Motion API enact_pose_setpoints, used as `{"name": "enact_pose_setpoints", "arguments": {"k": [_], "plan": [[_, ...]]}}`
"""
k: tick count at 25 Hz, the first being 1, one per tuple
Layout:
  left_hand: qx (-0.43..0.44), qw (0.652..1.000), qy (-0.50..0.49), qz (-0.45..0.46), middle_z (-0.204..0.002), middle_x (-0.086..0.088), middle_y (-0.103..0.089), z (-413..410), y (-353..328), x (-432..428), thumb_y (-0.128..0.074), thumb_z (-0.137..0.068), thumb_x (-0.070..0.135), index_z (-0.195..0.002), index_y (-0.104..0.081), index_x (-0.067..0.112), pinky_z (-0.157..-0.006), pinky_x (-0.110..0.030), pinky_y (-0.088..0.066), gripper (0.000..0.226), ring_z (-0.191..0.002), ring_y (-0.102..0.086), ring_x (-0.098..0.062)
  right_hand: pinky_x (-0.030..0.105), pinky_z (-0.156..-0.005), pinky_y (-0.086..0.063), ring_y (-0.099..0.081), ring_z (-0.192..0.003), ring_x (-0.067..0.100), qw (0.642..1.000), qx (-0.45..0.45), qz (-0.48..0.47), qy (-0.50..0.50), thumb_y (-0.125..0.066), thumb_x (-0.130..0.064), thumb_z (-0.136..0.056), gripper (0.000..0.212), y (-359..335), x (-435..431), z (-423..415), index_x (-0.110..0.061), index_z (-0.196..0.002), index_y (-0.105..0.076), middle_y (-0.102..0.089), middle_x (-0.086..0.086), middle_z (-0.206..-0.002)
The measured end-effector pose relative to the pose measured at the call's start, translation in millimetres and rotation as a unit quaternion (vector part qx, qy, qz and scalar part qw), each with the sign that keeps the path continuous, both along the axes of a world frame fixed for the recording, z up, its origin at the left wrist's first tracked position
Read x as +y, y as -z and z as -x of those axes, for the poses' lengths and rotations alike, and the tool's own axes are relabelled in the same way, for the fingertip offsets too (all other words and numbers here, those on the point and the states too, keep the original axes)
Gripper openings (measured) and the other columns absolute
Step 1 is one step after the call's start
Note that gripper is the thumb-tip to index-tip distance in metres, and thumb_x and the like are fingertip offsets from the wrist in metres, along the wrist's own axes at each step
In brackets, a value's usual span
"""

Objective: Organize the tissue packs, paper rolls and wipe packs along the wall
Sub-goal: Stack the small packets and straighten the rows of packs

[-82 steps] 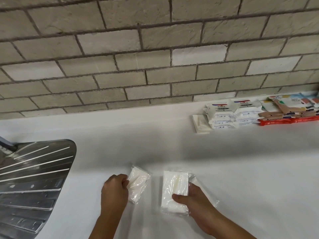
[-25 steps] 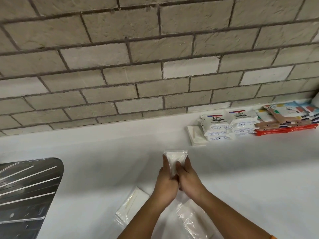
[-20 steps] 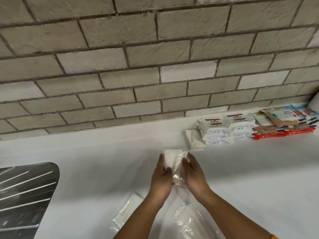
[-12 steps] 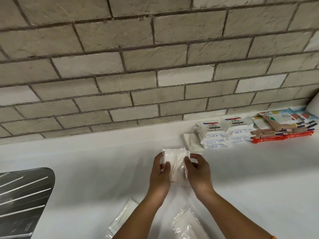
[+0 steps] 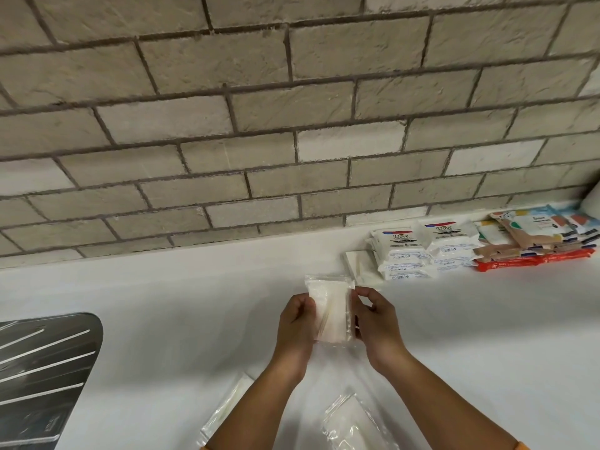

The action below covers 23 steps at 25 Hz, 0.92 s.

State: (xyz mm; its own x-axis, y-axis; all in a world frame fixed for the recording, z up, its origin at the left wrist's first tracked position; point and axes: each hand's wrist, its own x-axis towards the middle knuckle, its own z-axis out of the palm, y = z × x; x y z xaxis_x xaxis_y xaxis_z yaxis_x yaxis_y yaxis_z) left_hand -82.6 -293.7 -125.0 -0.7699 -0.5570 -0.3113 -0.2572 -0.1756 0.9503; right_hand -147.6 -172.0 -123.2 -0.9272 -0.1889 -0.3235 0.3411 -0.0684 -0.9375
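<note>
Left hand point(image 5: 297, 323) and right hand point(image 5: 373, 319) pinch a light, soft, slippery tissue pack point(image 5: 329, 311) by its side edges.

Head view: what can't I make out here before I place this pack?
All in the head view:
- Tissue pack: side edges covered by the left hand and right hand; no print readable.
- Two clear-wrapped packs below: one partly behind the left forearm, the other cut by the frame edge.
- White object at the right edge: mostly out of frame, cannot tell what it is.
- Colourful packs: print too small to read.
</note>
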Motion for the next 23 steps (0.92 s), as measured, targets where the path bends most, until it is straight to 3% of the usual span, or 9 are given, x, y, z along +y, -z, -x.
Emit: {"name": "enact_pose_setpoints", "arguments": {"k": [2, 4, 7, 9, 12, 14, 18, 23], "plan": [[-0.002, 1.000, -0.015, 0.024, -0.075, 0.006, -0.059, 0, 0, 2, -0.051, -0.101, 0.026, -0.087, -0.068, 0.022, -0.071, -0.033, -0.050, 0.022, -0.074, -0.053, -0.012, 0.039, -0.062, -0.045, -0.049, -0.060, 0.026, 1.000, -0.001, 0.000, -0.002, -0.064, -0.020, -0.100, 0.011, -2, -2, -1, -0.016, -0.104, -0.073, -0.057, 0.012, -0.063], [-0.007, 0.998, -0.036, 0.044, -0.077, 0.009, -0.062, 0, 1, 5, -0.053, -0.100, 0.027, -0.092, -0.069, 0.022, -0.071, -0.026, -0.046, 0.018, -0.072, -0.055, -0.010, 0.028, -0.052, -0.041, -0.044, -0.049, 0.020, 1.000, -0.001, -0.005, -0.001, -0.061, -0.019, -0.101, 0.013, -4, -4, -4, -0.014, -0.104, -0.072, -0.054, 0.004, -0.055], [-0.013, 0.997, -0.053, 0.059, -0.084, 0.001, -0.069, 1, 5, 7, -0.053, -0.098, 0.026, -0.095, -0.070, 0.023, -0.073, -0.029, -0.050, 0.018, -0.075, -0.061, -0.012, 0.021, -0.047, -0.040, -0.048, -0.045, 0.008, 1.000, 0.011, -0.016, 0.004, -0.055, -0.023, -0.104, 0.020, -6, -8, -9, -0.018, -0.094, -0.072, -0.057, -0.008, -0.053], [-0.012, 0.996, -0.065, 0.066, -0.088, -0.001, -0.070, 1, 7, 9, -0.052, -0.098, 0.023, -0.099, -0.068, 0.023, -0.072, -0.028, -0.049, 0.016, -0.077, -0.061, -0.014, 0.023, -0.058, -0.046, -0.056, -0.058, 0.011, 1.000, 0.012, -0.010, 0.001, -0.048, -0.028, -0.106, 0.031, -7, -11, -13, -0.017, -0.088, -0.070, -0.062, -0.006, -0.063], [-0.009, 0.994, -0.084, 0.069, -0.095, -0.002, -0.069, 2, 6, 10, -0.050, -0.100, 0.020, -0.105, -0.061, 0.026, -0.071, -0.025, -0.047, 0.014, -0.081, -0.062, -0.017, 0.036, -0.081, -0.055, -0.069, -0.083, 0.019, 1.000, 0.000, 0.008, -0.007, -0.046, -0.033, -0.107, 0.029, -2, -15, -15, -0.017, -0.106, -0.070, -0.073, 0.003, -0.092], [-0.006, 0.993, -0.085, 0.081, -0.094, -0.002, -0.069, 3, 5, 11, -0.051, -0.100, 0.019, -0.105, -0.059, 0.028, -0.068, -0.022, -0.047, 0.013, -0.079, -0.063, -0.017, 0.035, -0.076, -0.053, -0.064, -0.079, 0.019, 1.000, 0.006, -0.005, -0.012, -0.048, -0.028, -0.106, 0.022, 1, -17, -16, -0.017, -0.107, -0.068, -0.069, 0.003, -0.088], [-0.010, 0.993, -0.073, 0.095, -0.095, -0.002, -0.071, 5, 5, 13, -0.053, -0.101, 0.022, -0.117, -0.054, 0.031, -0.067, -0.020, -0.049, 0.018, -0.080, -0.067, -0.015, 0.029, -0.064, -0.039, -0.045, -0.067, 0.015, 0.995, 0.046, -0.082, -0.018, -0.045, -0.021, -0.105, 0.027, 2, -21, -17, -0.007, -0.083, -0.051, -0.047, 0.001, -0.072], [-0.023, 0.989, -0.048, 0.140, -0.103, 0.015, -0.067, 6, 5, 13, -0.050, -0.103, 0.025, -0.122, -0.060, 0.029, -0.072, -0.012, -0.048, 0.022, -0.094, -0.066, -0.003, 0.029, -0.061, -0.038, -0.043, -0.062, 0.014, 0.992, 0.052, -0.115, -0.006, -0.046, -0.025, -0.105, 0.032, 4, -24, -9, -0.014, -0.076, -0.043, -0.044, -0.001, -0.068]]}}
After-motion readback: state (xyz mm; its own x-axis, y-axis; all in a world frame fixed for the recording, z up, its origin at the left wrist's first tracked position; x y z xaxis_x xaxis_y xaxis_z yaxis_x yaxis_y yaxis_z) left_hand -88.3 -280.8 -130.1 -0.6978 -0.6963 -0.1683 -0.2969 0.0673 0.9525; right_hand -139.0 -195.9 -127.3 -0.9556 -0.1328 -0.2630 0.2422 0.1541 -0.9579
